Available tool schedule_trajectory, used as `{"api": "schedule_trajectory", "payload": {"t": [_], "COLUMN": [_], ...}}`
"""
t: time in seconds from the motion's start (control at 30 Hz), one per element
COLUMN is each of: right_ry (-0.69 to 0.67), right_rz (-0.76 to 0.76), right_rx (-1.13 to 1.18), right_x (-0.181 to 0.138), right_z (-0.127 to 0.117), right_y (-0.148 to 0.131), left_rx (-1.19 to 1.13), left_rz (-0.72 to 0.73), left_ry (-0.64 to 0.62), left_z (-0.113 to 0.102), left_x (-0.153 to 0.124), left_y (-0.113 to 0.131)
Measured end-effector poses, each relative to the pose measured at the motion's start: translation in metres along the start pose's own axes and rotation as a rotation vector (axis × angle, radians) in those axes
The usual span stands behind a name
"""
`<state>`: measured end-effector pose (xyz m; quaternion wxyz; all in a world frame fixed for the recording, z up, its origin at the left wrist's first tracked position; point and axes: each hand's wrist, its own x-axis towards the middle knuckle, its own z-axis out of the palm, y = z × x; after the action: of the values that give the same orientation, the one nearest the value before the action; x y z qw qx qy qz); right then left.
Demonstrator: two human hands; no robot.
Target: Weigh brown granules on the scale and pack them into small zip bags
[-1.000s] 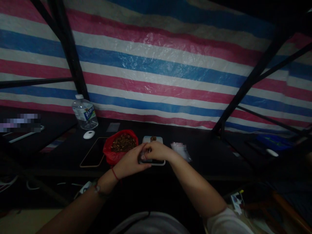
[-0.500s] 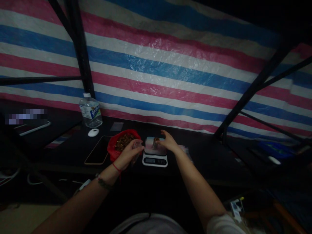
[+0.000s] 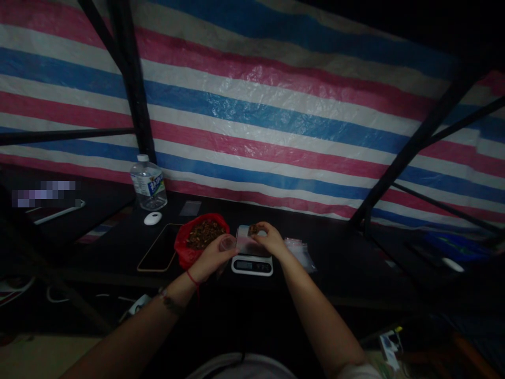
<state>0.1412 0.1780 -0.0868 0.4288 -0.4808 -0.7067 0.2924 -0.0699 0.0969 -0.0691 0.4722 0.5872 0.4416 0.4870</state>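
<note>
My left hand [image 3: 211, 258] is closed around a small clear plastic cup [image 3: 227, 242], just left of a white digital kitchen scale [image 3: 252, 266]. Over the scale's shiny pan, my right hand [image 3: 270, 239] has its thumb and fingers drawn together at a small clump of brown dried bits [image 3: 253, 229]. Whether the clump still touches the pan is hard to make out. Left of the scale, an open red plastic bag [image 3: 185, 251] holds a heap of mixed brown dried pieces [image 3: 205, 234], partly behind my left hand.
Clear zip bags [image 3: 300, 252] lie right of the scale, and another small zip bag [image 3: 190, 208] lies behind the red bag. A phone [image 3: 158, 247], a white computer mouse [image 3: 152, 218] and a plastic bottle [image 3: 149, 184] stand or lie to the left. Striped sheeting [image 3: 256, 126] hangs behind the dark table.
My right hand's fingers, spread over the pan before, have drawn together at the brown clump. My left hand keeps the cup beside the scale. The whole view has shifted slightly.
</note>
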Motion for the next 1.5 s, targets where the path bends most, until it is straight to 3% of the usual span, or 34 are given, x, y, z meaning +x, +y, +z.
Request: {"api": "schedule_trajectory", "payload": {"t": [0.27, 0.53, 0.8, 1.3, 1.5], "right_ry": [-0.179, -0.190, -0.257, -0.292, -0.250], "right_rz": [-0.021, -0.076, -0.275, -0.409, -0.349], "right_rx": [0.306, 0.136, -0.068, -0.069, -0.012], "right_x": [-0.041, -0.052, -0.050, -0.038, -0.040], "right_z": [0.004, -0.002, -0.014, -0.013, -0.014], "right_y": [-0.044, -0.079, -0.105, -0.118, -0.106], "left_rx": [0.392, 0.379, 0.390, 0.205, 0.164], "left_rz": [0.138, 0.144, 0.169, 0.119, 0.113], "left_ry": [-0.034, -0.035, -0.028, -0.018, 0.009], "left_z": [0.004, 0.009, 0.010, 0.006, 0.003], "left_x": [-0.003, -0.008, -0.010, -0.003, -0.003], "left_y": [-0.004, 0.002, 0.008, -0.004, -0.002]}}
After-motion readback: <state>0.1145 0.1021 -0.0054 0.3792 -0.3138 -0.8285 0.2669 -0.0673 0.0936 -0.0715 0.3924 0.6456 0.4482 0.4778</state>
